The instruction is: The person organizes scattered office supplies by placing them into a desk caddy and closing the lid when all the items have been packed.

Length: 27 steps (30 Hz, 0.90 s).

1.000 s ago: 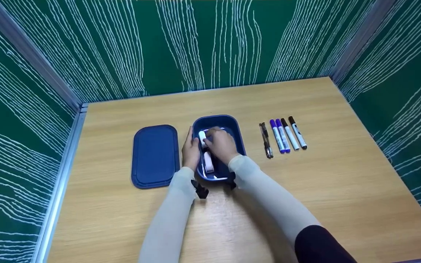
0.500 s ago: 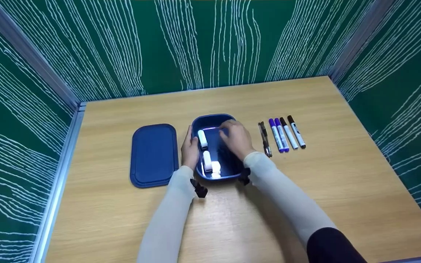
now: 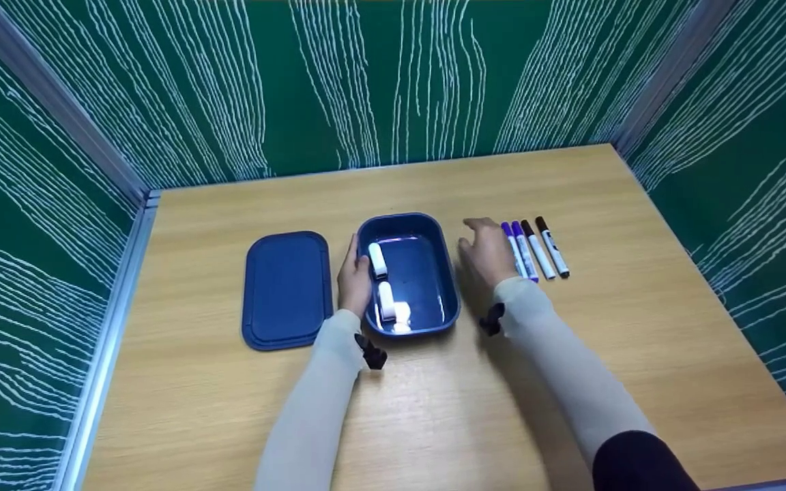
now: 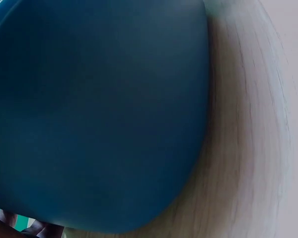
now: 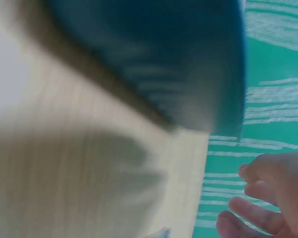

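On the worktop (image 3: pixel 175 416), the blue box (image 3: pixel 443 267) is gripped by the left hand (image 3: pixel 354 282); the right hand (image 3: pixel 491 254), loose and empty, is poised beside the markers (image 3: pixel 538 250): a reach, seemingly, with a pinch called for next.

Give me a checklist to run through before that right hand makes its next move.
1. Box steadied: ok, the left hand holds its left wall.
2. Box open: ok, the lid lies to its left on the table.
3. White things settled: ok, two lie end to end along the left side inside.
4. Right hand free: ok, nothing shows in its grip; it is outside the box, to the right.
5. Markers fully in sight: not ok, four show side by side, but the hand and sleeve partly cover the nearest.
6. Spot beneath the right hand: cannot tell, the hand covers it.
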Motion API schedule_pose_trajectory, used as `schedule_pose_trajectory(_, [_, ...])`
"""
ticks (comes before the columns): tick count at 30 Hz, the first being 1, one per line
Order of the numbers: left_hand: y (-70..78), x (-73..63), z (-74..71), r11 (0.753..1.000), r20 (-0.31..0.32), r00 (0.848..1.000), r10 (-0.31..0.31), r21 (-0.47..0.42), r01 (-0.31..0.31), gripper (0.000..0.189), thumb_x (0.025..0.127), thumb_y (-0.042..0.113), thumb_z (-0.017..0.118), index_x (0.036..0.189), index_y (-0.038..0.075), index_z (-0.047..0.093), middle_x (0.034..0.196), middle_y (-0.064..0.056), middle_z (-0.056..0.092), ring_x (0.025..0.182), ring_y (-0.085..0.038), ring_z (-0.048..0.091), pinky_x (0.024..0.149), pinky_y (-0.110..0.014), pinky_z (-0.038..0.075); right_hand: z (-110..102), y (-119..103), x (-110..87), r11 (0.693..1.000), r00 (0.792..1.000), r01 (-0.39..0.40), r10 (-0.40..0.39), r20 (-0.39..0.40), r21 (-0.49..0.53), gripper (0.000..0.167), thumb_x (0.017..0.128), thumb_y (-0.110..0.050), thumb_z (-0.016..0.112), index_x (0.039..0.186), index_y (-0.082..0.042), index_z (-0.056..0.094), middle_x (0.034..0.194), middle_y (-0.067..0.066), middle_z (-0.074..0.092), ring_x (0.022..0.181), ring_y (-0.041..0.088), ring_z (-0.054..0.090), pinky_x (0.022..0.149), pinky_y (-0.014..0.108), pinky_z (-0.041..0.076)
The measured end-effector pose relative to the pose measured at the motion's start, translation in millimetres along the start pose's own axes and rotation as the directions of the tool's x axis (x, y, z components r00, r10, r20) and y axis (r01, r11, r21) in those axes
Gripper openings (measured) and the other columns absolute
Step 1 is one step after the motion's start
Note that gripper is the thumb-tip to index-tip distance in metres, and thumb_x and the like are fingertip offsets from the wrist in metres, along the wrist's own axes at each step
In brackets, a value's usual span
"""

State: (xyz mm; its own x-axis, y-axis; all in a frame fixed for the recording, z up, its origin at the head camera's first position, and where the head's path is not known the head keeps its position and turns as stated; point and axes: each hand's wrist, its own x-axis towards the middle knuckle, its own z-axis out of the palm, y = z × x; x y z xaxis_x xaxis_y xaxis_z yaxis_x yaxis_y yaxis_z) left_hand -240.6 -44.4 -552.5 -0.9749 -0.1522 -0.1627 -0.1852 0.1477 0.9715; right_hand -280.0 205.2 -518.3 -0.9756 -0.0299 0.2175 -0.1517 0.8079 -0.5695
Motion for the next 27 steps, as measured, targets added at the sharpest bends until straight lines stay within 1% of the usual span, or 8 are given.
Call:
schedule_pose_trajectory(5, [-1.0, 0.7, 0.0, 1.000, -0.002, 1.000, 0.005, 0.001, -0.005, 0.053, 0.108, 0.019, 0.037, 0.157, 0.033, 0.023, 0.163, 0.003, 0.023, 0.150, -0.020, 0.020, 0.122, -0.038, 0.019, 2, 22, -6.0, 1.000, 0.998, -0.020, 0.021, -0.067, 0.009, 0.056, 0.088, -0.004, 0.065, 0.142, 0.002, 0.049, 0.112, 0.025, 0.064, 0.101, 0.040, 0.062, 0.088, 0.050, 0.051])
schedule_pose_trajectory(8, [-1.2, 0.7, -0.1, 1.000, 0.004, 1.000, 0.009, -0.001, -0.009, 0.053, 0.108, 0.020, 0.036, 0.157, 0.034, 0.022, 0.163, 0.004, 0.022, 0.150, -0.020, 0.019, 0.122, -0.039, 0.019, 4, 32, -10.1, 1.000, 0.996, -0.025, 0.026, -0.088, 0.010, 0.056, 0.089, -0.002, 0.064, 0.142, 0.004, 0.048, 0.112, 0.026, 0.063, 0.102, 0.041, 0.061, 0.090, 0.051, 0.051])
schedule_pose_trajectory(10, [-1.0, 0.0, -0.4, 1.000, 0.010, 1.000, 0.009, -0.005, -0.009, 0.053, 0.108, 0.020, 0.036, 0.157, 0.035, 0.021, 0.163, 0.004, 0.021, 0.151, -0.020, 0.019, 0.122, -0.039, 0.019, 6, 37, -12.3, 1.000, 0.995, -0.026, 0.025, -0.098, -0.003, 0.055, 0.088, 0.000, 0.064, 0.140, 0.006, 0.048, 0.114, 0.029, 0.062, 0.105, 0.043, 0.060, 0.093, 0.052, 0.050])
schedule_pose_trajectory(14, [-0.7, -0.8, -0.7, 1.000, 0.022, 1.000, 0.003, -0.012, -0.002, 0.054, 0.108, 0.020, 0.035, 0.157, 0.037, 0.020, 0.164, 0.004, 0.020, 0.151, -0.020, 0.018, 0.122, -0.040, 0.018, 8, 43, -15.3, 0.998, 0.995, -0.049, 0.046, -0.087, -0.031, 0.057, 0.087, 0.001, 0.066, 0.140, 0.009, 0.047, 0.120, 0.032, 0.059, 0.111, 0.046, 0.057, 0.098, 0.053, 0.048])
schedule_pose_trajectory(16, [-0.8, -0.5, -0.5, 1.000, 0.022, 1.000, 0.001, -0.011, -0.001, 0.054, 0.108, 0.020, 0.035, 0.157, 0.037, 0.020, 0.164, 0.004, 0.020, 0.151, -0.020, 0.018, 0.122, -0.040, 0.018, 9, 45, -16.9, 0.997, 0.995, -0.072, 0.070, -0.073, -0.033, 0.057, 0.087, 0.001, 0.067, 0.140, 0.009, 0.047, 0.121, 0.032, 0.058, 0.113, 0.046, 0.056, 0.098, 0.053, 0.048])
schedule_pose_trajectory(20, [-1.1, -0.2, 0.1, 1.000, 0.020, 1.000, -0.005, -0.004, 0.005, 0.053, 0.108, 0.021, 0.035, 0.157, 0.036, 0.021, 0.164, 0.005, 0.020, 0.151, -0.020, 0.017, 0.122, -0.040, 0.018, 11, 46, -20.3, 0.993, 0.992, -0.115, 0.113, -0.051, -0.038, 0.051, 0.087, -0.001, 0.068, 0.135, 0.010, 0.053, 0.117, 0.031, 0.058, 0.106, 0.044, 0.058, 0.094, 0.051, 0.052])
schedule_pose_trajectory(23, [-1.2, 0.0, 0.2, 1.000, 0.017, 1.000, -0.008, 0.002, 0.008, 0.053, 0.108, 0.020, 0.035, 0.157, 0.036, 0.021, 0.164, 0.005, 0.020, 0.151, -0.020, 0.017, 0.122, -0.040, 0.018, 12, 48, -21.5, 0.990, 0.990, -0.133, 0.131, -0.045, -0.047, 0.048, 0.087, -0.002, 0.069, 0.132, 0.010, 0.056, 0.115, 0.029, 0.058, 0.102, 0.042, 0.060, 0.090, 0.049, 0.054])
schedule_pose_trajectory(27, [-0.8, -0.1, 0.1, 1.000, 0.016, 1.000, -0.008, 0.005, 0.008, 0.053, 0.108, 0.021, 0.035, 0.157, 0.036, 0.021, 0.164, 0.005, 0.020, 0.151, -0.020, 0.017, 0.122, -0.040, 0.017, 15, 50, -22.5, 0.985, 0.988, -0.152, 0.150, -0.028, -0.077, 0.041, 0.089, -0.003, 0.068, 0.126, 0.011, 0.060, 0.114, 0.028, 0.057, 0.101, 0.041, 0.060, 0.088, 0.049, 0.054])
